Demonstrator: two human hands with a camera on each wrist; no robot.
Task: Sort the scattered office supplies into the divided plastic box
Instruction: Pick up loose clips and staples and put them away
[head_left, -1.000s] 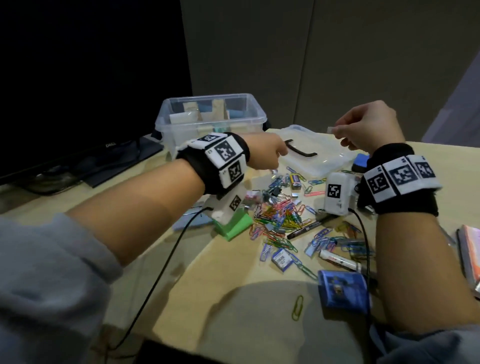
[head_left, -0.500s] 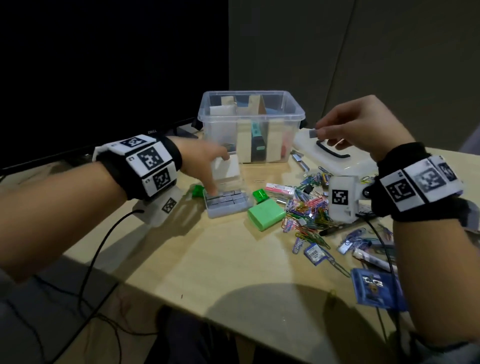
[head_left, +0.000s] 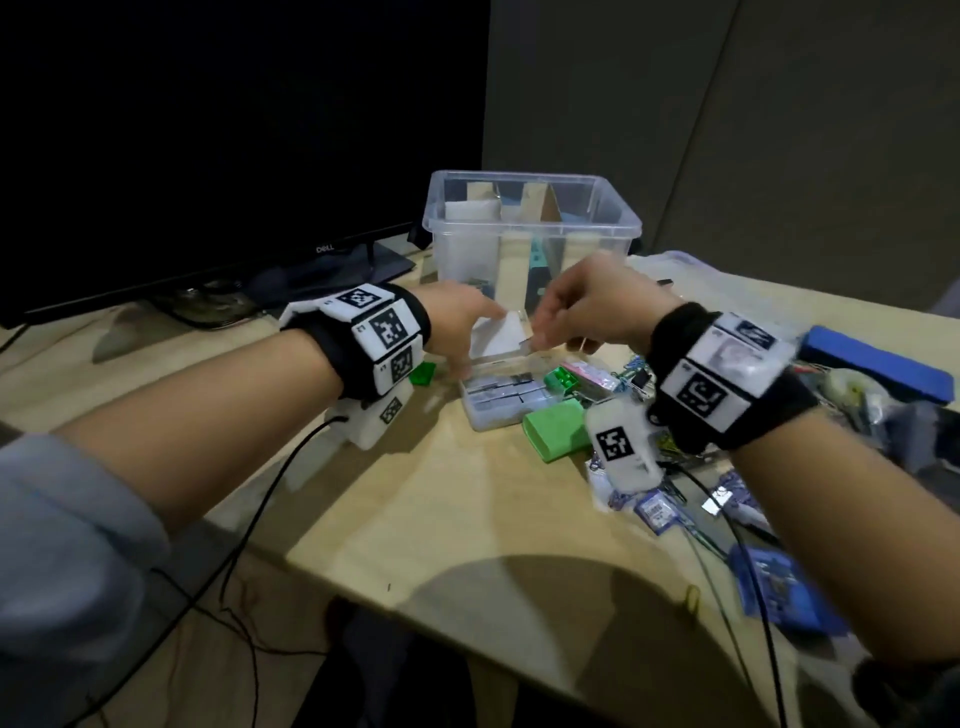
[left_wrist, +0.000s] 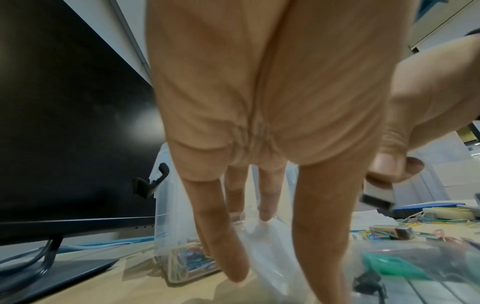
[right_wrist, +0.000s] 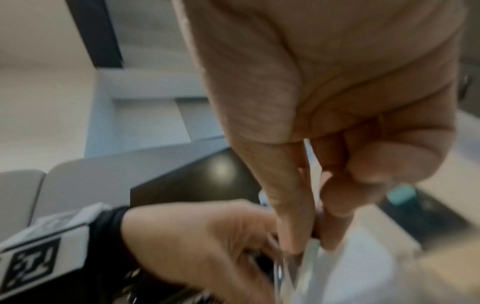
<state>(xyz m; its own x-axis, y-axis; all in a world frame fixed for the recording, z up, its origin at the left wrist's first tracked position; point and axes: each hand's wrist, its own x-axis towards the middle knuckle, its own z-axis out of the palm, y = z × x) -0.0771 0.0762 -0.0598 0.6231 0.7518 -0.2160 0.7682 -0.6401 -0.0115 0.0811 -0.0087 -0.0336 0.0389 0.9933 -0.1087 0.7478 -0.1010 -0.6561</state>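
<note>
Wooden surface (head_left: 447, 519), dim room. Left hand (head_left: 457, 332), fingers straight, steadied the small clear case (head_left: 498, 410) before the divided box (head_left: 535, 228). Right hand (head_left: 587, 312) pinched a staple strip (left_wrist: 376, 200) over it. Risk: blurred, quick approach could drop the strip or knock the lid (head_left: 498, 332).

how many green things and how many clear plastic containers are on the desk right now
green things: 3 (small piece, ridged clip, flat box)
clear plastic containers: 2 (divided box, small case)
total: 5
</note>
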